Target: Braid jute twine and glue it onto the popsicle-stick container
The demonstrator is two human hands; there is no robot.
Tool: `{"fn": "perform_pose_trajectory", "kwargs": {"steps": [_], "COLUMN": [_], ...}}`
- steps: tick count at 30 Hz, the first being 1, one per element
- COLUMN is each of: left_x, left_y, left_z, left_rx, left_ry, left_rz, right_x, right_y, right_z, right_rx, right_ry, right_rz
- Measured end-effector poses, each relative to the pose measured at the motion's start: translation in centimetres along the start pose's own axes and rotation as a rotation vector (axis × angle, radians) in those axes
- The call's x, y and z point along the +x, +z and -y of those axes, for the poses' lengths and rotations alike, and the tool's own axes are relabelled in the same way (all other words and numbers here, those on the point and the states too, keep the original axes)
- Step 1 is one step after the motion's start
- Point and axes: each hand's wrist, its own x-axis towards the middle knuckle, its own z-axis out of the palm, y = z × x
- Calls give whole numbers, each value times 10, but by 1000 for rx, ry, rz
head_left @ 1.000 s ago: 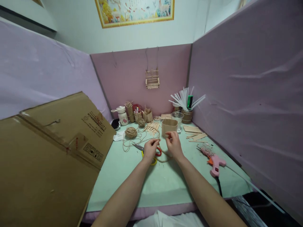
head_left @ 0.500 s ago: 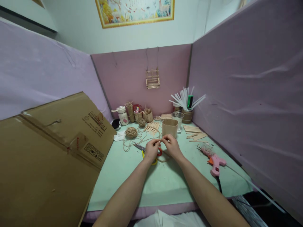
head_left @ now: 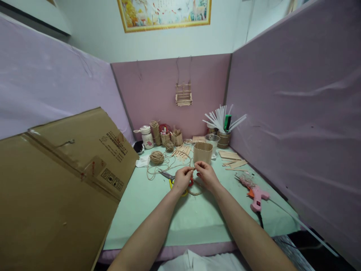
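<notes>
My left hand [head_left: 182,179] and my right hand [head_left: 207,175] meet over the middle of the table, fingertips almost touching. Each is closed in a pinch on jute twine [head_left: 195,194], a length of which curves on the cloth below them. Under my left hand lie scissors [head_left: 167,175] with yellow and red handles, partly covered by it. Just behind my right hand stands a box of craft sticks [head_left: 202,151], open at the top. A ball of twine [head_left: 156,157] rests to the left, with loose strands trailing from it toward my hands.
A pink glue gun [head_left: 257,195] lies at the right, its cord over the front edge. Craft sticks [head_left: 234,159], a plastic cup [head_left: 212,141] and a holder of white glue sticks [head_left: 223,139] stand behind. A large cardboard sheet [head_left: 62,188] leans at the left.
The fingers have shifted slightly around the twine, with my right fingertips a little higher and more spread. The view has moved a little; everything on the table stays in place.
</notes>
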Motion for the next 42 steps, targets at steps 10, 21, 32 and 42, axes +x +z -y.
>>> {"fn": "perform_pose_trajectory", "kwargs": {"steps": [10, 21, 32, 42], "left_x": [-2, -1, 1, 1], "left_y": [-1, 1, 4, 6], "left_z": [-3, 1, 5, 5], "left_rx": [59, -13, -178, -306], "left_ry": [26, -28, -102, -151], "left_rz": [45, -75, -152, -168], "right_x": [3, 1, -5, -5], "right_y": [-4, 2, 4, 3], "right_z": [-3, -3, -4, -7], "right_rx": [-81, -384, -486, -479], "right_ry": [-49, -383, -433, -414], "right_rz": [51, -76, -84, -72]}}
